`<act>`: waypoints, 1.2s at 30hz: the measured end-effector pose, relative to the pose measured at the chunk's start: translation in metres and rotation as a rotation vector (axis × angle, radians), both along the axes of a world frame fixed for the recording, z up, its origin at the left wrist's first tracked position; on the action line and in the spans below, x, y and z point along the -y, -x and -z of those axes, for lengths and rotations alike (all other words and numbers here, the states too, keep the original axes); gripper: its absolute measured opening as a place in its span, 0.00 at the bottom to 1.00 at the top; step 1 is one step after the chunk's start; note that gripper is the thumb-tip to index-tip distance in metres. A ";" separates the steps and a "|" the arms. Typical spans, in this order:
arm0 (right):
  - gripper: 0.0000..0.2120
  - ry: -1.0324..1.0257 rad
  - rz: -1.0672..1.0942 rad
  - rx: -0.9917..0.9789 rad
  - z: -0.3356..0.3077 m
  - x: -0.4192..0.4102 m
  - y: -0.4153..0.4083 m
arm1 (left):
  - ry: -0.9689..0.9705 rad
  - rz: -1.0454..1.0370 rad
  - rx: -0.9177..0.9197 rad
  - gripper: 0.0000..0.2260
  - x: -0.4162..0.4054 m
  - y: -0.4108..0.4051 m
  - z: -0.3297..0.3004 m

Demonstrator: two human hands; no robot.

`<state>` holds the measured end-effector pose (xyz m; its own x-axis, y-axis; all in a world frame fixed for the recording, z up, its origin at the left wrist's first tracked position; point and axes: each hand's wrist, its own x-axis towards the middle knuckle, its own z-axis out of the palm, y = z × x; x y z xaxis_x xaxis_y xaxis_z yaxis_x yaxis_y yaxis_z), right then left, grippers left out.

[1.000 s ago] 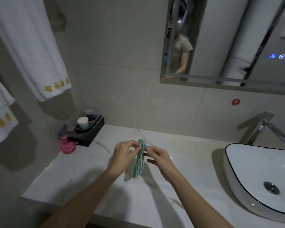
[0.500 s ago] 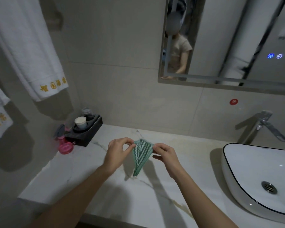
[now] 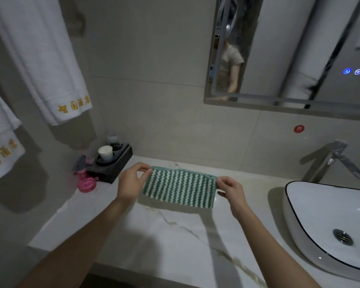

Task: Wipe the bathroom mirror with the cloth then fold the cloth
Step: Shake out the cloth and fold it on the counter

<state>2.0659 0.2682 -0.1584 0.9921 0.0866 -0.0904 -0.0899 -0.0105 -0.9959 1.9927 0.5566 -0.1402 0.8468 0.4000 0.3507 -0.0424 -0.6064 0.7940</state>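
Hands first: I see my left hand (image 3: 131, 181) pinching the upper left corner of the green-and-white zigzag-striped cloth (image 3: 180, 187) between thumb and curled fingers, and my right hand (image 3: 230, 189) pinching the upper right corner the same way. Between them the cloth is stretched out as a wide rectangle, hanging from its top edge in front of me, over the white marble-veined surface (image 3: 154, 231); I cannot tell whether its lower edge touches the stone.

Up on the tiled wall to the right hangs the rectangular metal-framed mirror (image 3: 299, 50), well apart from the cloth, with two small blue lit buttons (image 3: 352, 71) glowing on its glass.

At the right sits the white oval basin with a dark rim (image 3: 328, 221), and behind it stands the chrome tap (image 3: 330, 159). At the back left of the surface is a black tray (image 3: 112, 165) holding a white paper cup (image 3: 105, 153), with a pink spray bottle (image 3: 85, 179) just beside it. White towels with gold embroidery (image 3: 44, 65) hang at the left.
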 end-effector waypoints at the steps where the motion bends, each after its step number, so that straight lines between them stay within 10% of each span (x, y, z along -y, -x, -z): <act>1: 0.06 0.017 0.013 0.008 -0.001 0.004 -0.001 | 0.017 -0.015 0.003 0.02 -0.004 0.001 -0.001; 21: 0.07 0.092 0.225 -0.006 -0.005 0.039 -0.013 | 0.224 -0.029 0.080 0.02 -0.018 0.008 0.013; 31: 0.05 0.154 0.042 -0.229 0.012 0.015 0.007 | -0.355 0.163 0.194 0.06 0.033 -0.008 -0.034; 36: 0.05 0.142 -0.064 -0.278 0.023 -0.009 0.027 | -0.272 0.143 0.194 0.06 0.049 -0.015 -0.048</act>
